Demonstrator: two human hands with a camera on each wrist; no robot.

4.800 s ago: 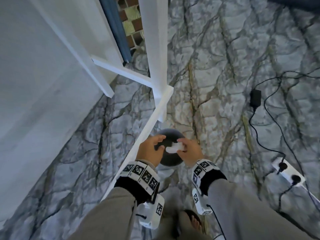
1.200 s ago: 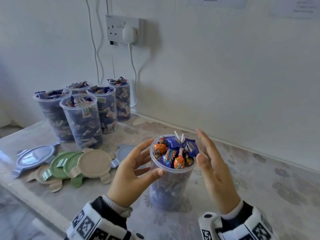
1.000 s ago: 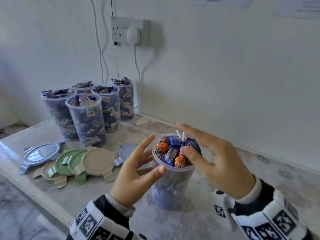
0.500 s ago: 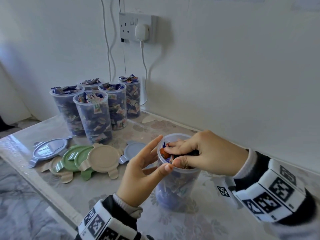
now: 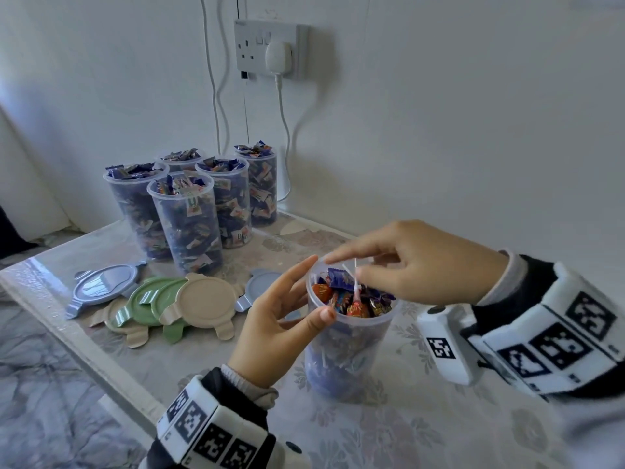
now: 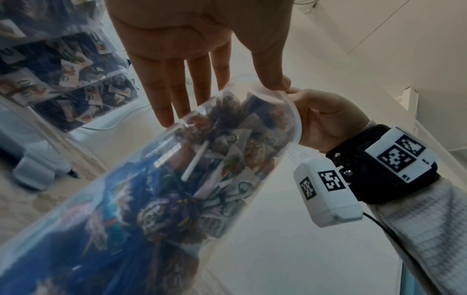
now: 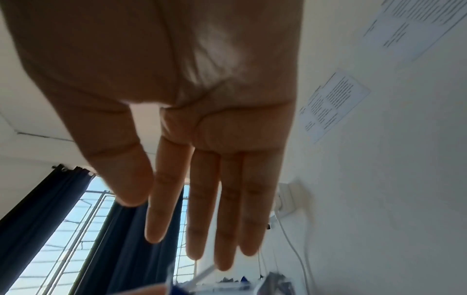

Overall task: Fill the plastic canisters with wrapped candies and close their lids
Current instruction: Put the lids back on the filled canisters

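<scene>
Half a second ago the right hand [image 5: 419, 265] lay pressed down into the mouth of the near clear plastic canister [image 5: 348, 336]; now it has lifted and hovers just above the rim, fingers straight and loose, holding nothing. The wrapped candies and lollipops [image 5: 351, 297] have sprung back up, with white sticks poking above the rim.

The left hand [image 5: 280, 319] steadies that canister, thumb on the front of the rim and fingers straight beside the wall, touching rather than wrapped round it (the left wrist view shows this plainly). The canister stands upright on the glass-topped floral table [image 5: 389, 431].

The step in hand looks like settling the contents of this canister so a lid can seat. Behind and to the left of it stand five more clear canisters [image 5: 189, 214], all heaped with candies and unlidded. Just left of it lies a loose pile of round tabbed plastic lids, beige [image 5: 206, 299], green [image 5: 148, 301] and pale blue [image 5: 101, 286], with another pale blue one [image 5: 260, 286] closest to it.

Next, I judge, a hand must fetch a lid from that pile. The protruding sticks may need tucking down again first, or the lid will likely ride up on them.
</scene>
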